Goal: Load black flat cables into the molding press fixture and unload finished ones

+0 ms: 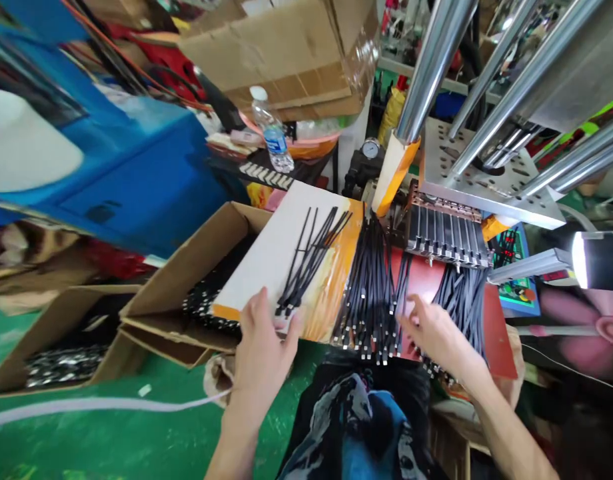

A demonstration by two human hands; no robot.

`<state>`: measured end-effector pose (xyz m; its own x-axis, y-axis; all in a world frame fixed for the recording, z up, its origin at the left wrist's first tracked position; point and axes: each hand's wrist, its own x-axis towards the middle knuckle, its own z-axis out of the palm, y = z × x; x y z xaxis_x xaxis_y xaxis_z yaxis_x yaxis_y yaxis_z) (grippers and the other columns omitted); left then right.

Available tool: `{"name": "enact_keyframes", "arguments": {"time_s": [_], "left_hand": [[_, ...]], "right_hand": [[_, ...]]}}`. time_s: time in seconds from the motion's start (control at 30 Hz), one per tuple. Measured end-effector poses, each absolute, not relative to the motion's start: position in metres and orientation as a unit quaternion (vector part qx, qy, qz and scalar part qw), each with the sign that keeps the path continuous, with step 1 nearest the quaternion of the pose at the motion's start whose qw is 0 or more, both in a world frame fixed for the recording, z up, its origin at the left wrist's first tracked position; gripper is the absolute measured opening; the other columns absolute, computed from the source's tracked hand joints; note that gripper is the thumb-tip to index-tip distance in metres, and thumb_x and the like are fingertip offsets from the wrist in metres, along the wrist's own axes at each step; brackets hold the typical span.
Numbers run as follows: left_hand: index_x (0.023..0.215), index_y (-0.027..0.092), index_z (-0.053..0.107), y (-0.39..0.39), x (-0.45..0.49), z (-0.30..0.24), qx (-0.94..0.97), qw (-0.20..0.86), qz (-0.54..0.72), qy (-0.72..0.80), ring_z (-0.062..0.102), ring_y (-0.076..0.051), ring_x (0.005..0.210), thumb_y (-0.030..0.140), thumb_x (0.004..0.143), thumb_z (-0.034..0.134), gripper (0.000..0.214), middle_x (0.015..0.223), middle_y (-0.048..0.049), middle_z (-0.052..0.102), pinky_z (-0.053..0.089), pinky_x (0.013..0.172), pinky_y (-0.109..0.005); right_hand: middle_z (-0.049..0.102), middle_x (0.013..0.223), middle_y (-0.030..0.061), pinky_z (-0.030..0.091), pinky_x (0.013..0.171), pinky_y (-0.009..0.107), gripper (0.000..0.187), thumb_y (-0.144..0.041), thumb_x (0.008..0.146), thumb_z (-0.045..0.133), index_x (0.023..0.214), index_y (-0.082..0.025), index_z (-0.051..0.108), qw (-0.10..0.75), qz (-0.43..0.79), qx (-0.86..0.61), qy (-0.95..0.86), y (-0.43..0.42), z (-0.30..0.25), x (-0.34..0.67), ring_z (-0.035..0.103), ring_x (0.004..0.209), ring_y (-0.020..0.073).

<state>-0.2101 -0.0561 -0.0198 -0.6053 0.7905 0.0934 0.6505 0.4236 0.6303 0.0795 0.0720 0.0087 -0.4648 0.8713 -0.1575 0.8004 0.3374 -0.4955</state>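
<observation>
My left hand is at the front edge of a white board, thumb and fingers spread around the plug ends of a small bunch of black cables. Those cables lie loosely fanned on the board, some crossing. My right hand is over the red work surface, fingers bent but apart, their tips beside a few thin black cables. To the left of it, a thick bundle of black cables hangs its metal plugs over the front edge. More black cables run out of a clamping fixture.
Steel press columns and a drilled plate rise at the right. Cardboard boxes with black parts stand on the left. A water bottle is behind the board. A lamp and a pink fan are far right.
</observation>
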Motion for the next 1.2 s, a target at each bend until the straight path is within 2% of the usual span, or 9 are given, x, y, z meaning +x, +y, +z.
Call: {"name": "enact_keyframes", "arguments": {"time_s": [0.2,0.3,0.43,0.53,0.63,0.77,0.93,1.03,1.2], "left_hand": [[0.141,0.026,0.061,-0.059,-0.170,0.005,0.505,0.362,0.359,0.696,0.074,-0.028,0.113,0.053,0.104,0.056,0.046,0.128,-0.0095,0.075,0.059,0.106,-0.046],[0.141,0.030,0.065,-0.064,-0.144,0.003,0.504,0.569,0.299,0.577,0.075,-0.026,0.114,0.050,0.105,0.059,0.042,0.127,-0.0076,0.078,0.056,0.111,-0.044],[0.154,0.028,0.057,-0.062,-0.103,-0.012,0.362,0.747,0.327,0.451,0.068,-0.028,0.132,0.053,0.097,0.075,0.065,0.146,-0.0134,0.070,0.050,0.119,-0.044],[0.141,0.019,0.066,-0.045,-0.080,-0.017,0.223,0.774,0.430,0.408,0.077,-0.023,0.104,0.058,0.094,0.077,0.061,0.109,-0.0093,0.079,0.056,0.108,-0.040],[0.116,0.015,0.074,-0.027,-0.074,-0.014,0.226,0.764,0.453,0.400,0.069,-0.014,0.064,0.057,0.097,0.074,0.046,0.067,0.0036,0.066,0.058,0.089,-0.034],[0.105,0.016,0.072,-0.015,-0.085,-0.010,0.363,0.691,0.415,0.468,0.071,-0.016,0.069,0.055,0.104,0.065,0.040,0.072,0.0001,0.073,0.056,0.083,-0.029],[0.106,0.014,0.075,-0.010,-0.093,-0.013,0.425,0.652,0.338,0.528,0.078,-0.022,0.079,0.059,0.102,0.064,0.046,0.089,-0.0089,0.082,0.060,0.086,-0.034],[0.105,0.014,0.078,-0.005,-0.090,-0.015,0.411,0.668,0.318,0.533,0.081,-0.026,0.085,0.064,0.097,0.069,0.052,0.094,-0.0116,0.084,0.063,0.090,-0.037],[0.098,0.013,0.082,0.002,-0.066,-0.015,0.282,0.776,0.344,0.447,0.079,-0.026,0.091,0.064,0.081,0.087,0.054,0.094,-0.0115,0.084,0.063,0.092,-0.036]], "right_hand": [[0.076,0.078,0.0132,0.040,0.054,0.031,0.014,-0.014,0.103,0.053,0.110,-0.008,0.063,-0.083,0.154,-0.616,-0.768,-0.002,-0.021,0.071,0.077,0.068,0.0262],[0.075,0.079,0.0122,0.038,0.058,0.030,0.015,-0.015,0.105,0.052,0.099,-0.012,0.066,-0.049,0.188,-0.610,-0.768,0.000,-0.017,0.069,0.074,0.071,0.0244],[0.066,0.069,-0.0012,0.034,0.058,0.025,0.024,-0.024,0.107,0.055,0.085,-0.018,0.062,0.036,0.386,-0.535,-0.751,-0.010,0.012,0.100,0.059,0.061,0.0133],[0.060,0.062,-0.0058,0.031,0.055,0.023,0.028,-0.028,0.102,0.064,0.076,-0.019,0.063,0.005,0.507,-0.458,-0.730,-0.014,0.032,0.123,0.050,0.056,0.0099],[0.068,0.073,-0.0022,0.038,0.060,0.024,0.015,-0.027,0.103,0.063,0.093,-0.018,0.071,0.014,0.397,-0.519,-0.757,0.003,0.035,0.130,0.059,0.063,0.0131],[0.073,0.107,0.0120,0.050,0.073,0.028,0.016,-0.010,0.100,0.061,0.112,-0.014,0.070,-0.067,0.152,-0.526,-0.834,0.042,0.018,0.112,0.071,0.090,0.0216],[0.071,0.109,0.0157,0.052,0.070,0.031,0.017,-0.006,0.101,0.058,0.109,-0.012,0.072,-0.169,0.068,-0.418,-0.890,0.080,0.010,0.101,0.071,0.098,0.0265],[0.071,0.107,0.0126,0.051,0.065,0.031,0.016,-0.013,0.107,0.054,0.106,-0.013,0.071,-0.114,0.066,-0.363,-0.922,0.082,0.019,0.117,0.069,0.091,0.0246],[0.073,0.095,0.0056,0.056,0.078,0.031,0.023,-0.024,0.113,0.048,0.102,-0.018,0.067,0.154,0.185,-0.258,-0.936,0.025,0.034,0.134,0.065,0.084,0.0186]]}}
